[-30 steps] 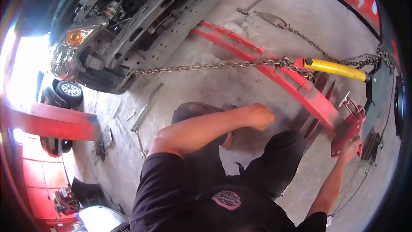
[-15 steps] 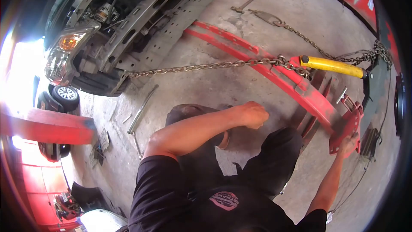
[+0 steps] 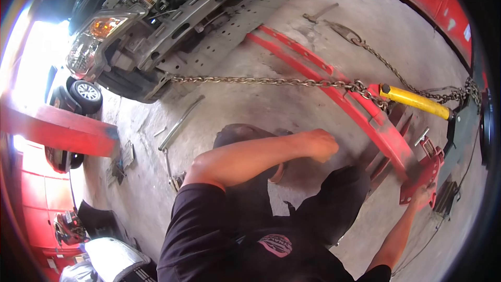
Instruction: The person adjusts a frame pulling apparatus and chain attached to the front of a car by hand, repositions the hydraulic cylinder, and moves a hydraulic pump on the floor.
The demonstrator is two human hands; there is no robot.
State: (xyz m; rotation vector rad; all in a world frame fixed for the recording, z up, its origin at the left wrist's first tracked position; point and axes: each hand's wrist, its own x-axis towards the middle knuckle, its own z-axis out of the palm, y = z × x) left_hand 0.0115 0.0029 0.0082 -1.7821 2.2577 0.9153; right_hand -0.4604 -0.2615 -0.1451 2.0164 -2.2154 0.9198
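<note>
My left hand [image 3: 324, 145] is curled into a fist above the floor, its forearm crossing in front of my knees. Nothing shows in that fist. Far to the right, my right hand [image 3: 420, 197] grips the lower edge of a red steel bracket [image 3: 421, 178]; its fingers are slightly blurred. A T-handled screw [image 3: 422, 136] sits at the bracket's upper end, beside the red beam [image 3: 368, 120] of the puller. A yellow hydraulic cylinder [image 3: 415, 100] lies above it. From the beam a taut chain [image 3: 245, 80] runs left to the front of the stripped car [image 3: 193, 18].
A hammer [image 3: 319, 14] and a pull clamp [image 3: 342, 32] on a second chain lie on the concrete floor. Long metal bars [image 3: 180, 124] lie left of my knee. A red post arm [image 3: 60, 131] juts in from the left. A black box [image 3: 446, 197] stands beyond my right hand.
The view has shifted, so the car and puller appear further right and most floor items sit slightly differently. My left fist and my right hand on the bracket keep much the same pose.
</note>
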